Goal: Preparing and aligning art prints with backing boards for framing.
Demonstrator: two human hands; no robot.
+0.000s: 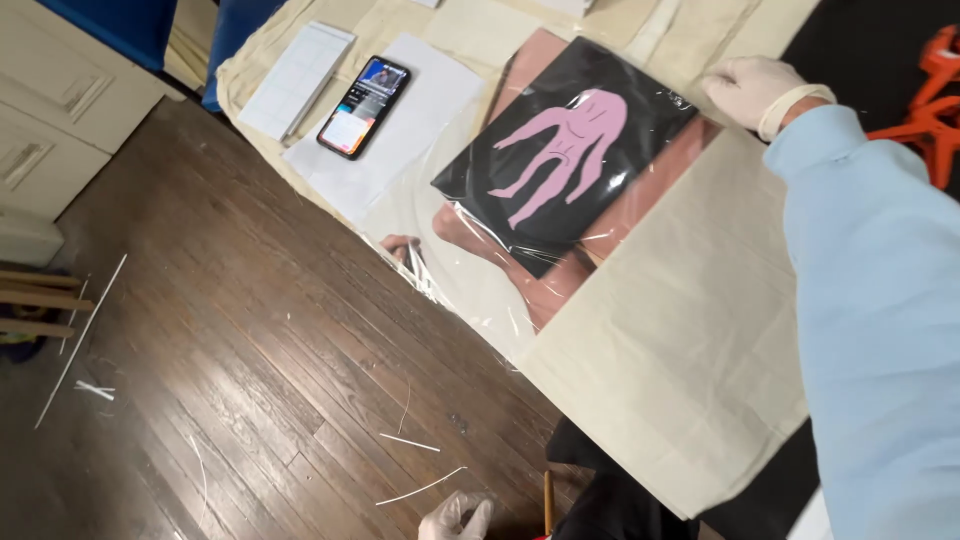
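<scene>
**Gloved hand at a wrapped black print**

Resting on the table's cream cloth (680, 340), the black print (565, 150) shows a pink long-limbed figure and lies inside a clear plastic sleeve (470, 270) over a reddish-brown board (650, 195). The gloved right hand (748, 88) touches its upper corner, fingers curled; whether it pinches is unclear. The gloved left hand (455, 518) hangs low, fingers loosely spread, holding nothing. 1 lit phone (364, 106) and white sheets (400, 125) lie nearby. White strips (408, 441) litter the dark wooden floor (230, 330).

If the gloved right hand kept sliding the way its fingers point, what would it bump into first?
Probably the black print with a pink figure, in clear plastic wrap; the right hand already rests by its corner, though contact is unclear.
</scene>
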